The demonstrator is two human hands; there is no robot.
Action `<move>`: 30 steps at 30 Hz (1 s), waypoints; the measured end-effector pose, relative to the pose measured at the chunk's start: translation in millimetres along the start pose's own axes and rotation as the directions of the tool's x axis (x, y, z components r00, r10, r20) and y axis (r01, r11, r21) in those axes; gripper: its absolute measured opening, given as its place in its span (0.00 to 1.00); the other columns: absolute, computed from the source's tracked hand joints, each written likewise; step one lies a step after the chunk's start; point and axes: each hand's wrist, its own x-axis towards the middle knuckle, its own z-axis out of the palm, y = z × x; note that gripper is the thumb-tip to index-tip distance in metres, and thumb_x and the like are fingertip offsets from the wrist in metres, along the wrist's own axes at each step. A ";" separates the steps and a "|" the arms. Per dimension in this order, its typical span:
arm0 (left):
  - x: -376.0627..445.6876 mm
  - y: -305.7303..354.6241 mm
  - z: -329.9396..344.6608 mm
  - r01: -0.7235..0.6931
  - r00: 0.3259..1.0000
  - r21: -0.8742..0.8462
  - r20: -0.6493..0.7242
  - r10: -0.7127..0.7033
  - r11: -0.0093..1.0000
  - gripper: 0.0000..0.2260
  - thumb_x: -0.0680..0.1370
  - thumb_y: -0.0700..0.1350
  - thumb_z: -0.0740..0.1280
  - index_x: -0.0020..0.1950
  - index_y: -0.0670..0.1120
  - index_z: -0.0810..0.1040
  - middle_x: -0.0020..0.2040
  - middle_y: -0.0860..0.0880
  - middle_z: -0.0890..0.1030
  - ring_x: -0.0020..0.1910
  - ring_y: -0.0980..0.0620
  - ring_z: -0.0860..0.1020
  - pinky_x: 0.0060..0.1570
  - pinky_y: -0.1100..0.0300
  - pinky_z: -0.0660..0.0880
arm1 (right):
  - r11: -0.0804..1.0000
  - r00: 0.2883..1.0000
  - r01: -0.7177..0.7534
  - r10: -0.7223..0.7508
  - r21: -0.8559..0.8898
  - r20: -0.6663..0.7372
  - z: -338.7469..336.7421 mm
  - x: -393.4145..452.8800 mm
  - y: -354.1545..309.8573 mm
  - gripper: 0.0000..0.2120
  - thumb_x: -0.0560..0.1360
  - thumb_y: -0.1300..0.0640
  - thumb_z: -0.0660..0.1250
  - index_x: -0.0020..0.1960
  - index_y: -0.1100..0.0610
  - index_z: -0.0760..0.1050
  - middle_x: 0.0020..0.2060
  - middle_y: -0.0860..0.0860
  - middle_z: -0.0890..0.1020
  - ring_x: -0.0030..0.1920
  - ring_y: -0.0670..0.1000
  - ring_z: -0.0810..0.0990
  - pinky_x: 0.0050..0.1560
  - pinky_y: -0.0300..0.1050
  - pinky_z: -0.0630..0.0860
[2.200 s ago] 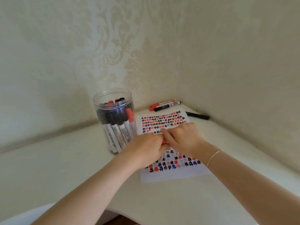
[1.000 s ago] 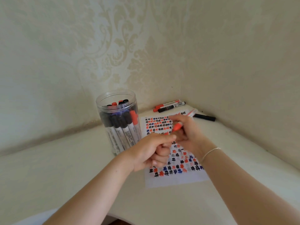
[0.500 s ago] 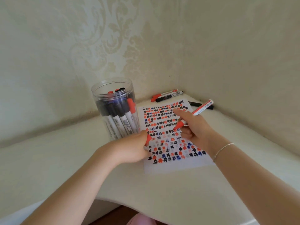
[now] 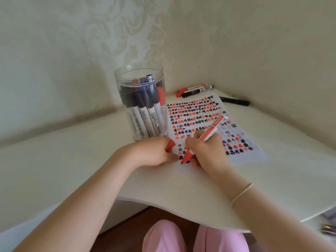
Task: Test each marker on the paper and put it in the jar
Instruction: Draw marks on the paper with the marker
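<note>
The red marker (image 4: pixel 205 138) slants across the paper (image 4: pixel 254 153), its uncapped tip down at the sheet's near left corner and its white tail pointing toward one o'clock. The right hand (image 4: pixel 205 151) has its fingers curled round the barrel, clamped on it in a writing grip, with the tip touching or just above the paper; which of the two cannot be told. Just beside it at nine o'clock, the left hand (image 4: pixel 154 153) rests on the table (image 4: pixel 272 188) at the paper's edge, fingers closed round the red cap (image 4: pixel 170 144), whose end pokes out toward the marker.

The paper is covered in rows of small red, black and blue hash marks. At eleven o'clock from the hands stands the clear jar (image 4: pixel 140 102), just beside the paper's left edge, open at the top and packed with capped markers standing on end.

Beyond the paper's far edge, at twelve to one o'clock, a second red marker (image 4: pixel 190 89) and a black-capped marker (image 4: pixel 197 91) lie side by side, touching. A black pen (image 4: pixel 234 101) lies at two o'clock near the wall (image 4: pixel 272 51) corner. A thin bracelet (image 4: pixel 241 193) circles the right wrist.
</note>
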 end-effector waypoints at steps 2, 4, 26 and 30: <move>1.1 -2.5 0.1 0.005 1.000 -0.010 0.009 -0.005 1.000 0.16 0.77 0.52 0.65 0.34 0.47 0.65 0.31 0.49 0.72 0.32 0.50 0.73 0.38 0.54 0.74 | 0.995 0.999 0.029 -0.033 -0.092 -0.042 4.6 -0.6 3.5 0.14 0.69 0.68 0.64 0.28 0.59 0.63 0.16 0.48 0.69 0.15 0.45 0.66 0.19 0.33 0.62; 2.6 -3.9 0.6 0.012 1.000 -0.044 0.022 -0.011 0.999 0.16 0.77 0.52 0.65 0.35 0.47 0.65 0.32 0.48 0.72 0.33 0.49 0.74 0.39 0.53 0.76 | 0.990 0.996 0.037 -0.047 -0.138 -0.070 6.2 -0.6 6.0 0.17 0.69 0.68 0.64 0.27 0.57 0.62 0.14 0.45 0.66 0.15 0.43 0.63 0.18 0.32 0.60; 4.6 1.9 -3.7 0.048 0.993 0.001 0.110 -0.048 0.999 0.16 0.79 0.50 0.63 0.36 0.46 0.63 0.30 0.46 0.74 0.26 0.52 0.73 0.31 0.62 0.72 | 0.965 0.990 0.094 -0.115 -0.246 -0.075 8.6 -0.7 11.1 0.17 0.69 0.67 0.63 0.29 0.56 0.59 0.21 0.48 0.64 0.19 0.44 0.60 0.20 0.34 0.61; 4.5 2.6 -4.9 0.055 0.992 0.005 0.116 -0.055 0.998 0.16 0.79 0.50 0.63 0.36 0.45 0.64 0.30 0.46 0.75 0.27 0.52 0.73 0.31 0.62 0.72 | 0.979 0.993 0.075 -0.091 -0.189 -0.081 6.7 -0.9 8.9 0.10 0.68 0.68 0.64 0.31 0.60 0.66 0.23 0.57 0.70 0.21 0.47 0.66 0.21 0.36 0.64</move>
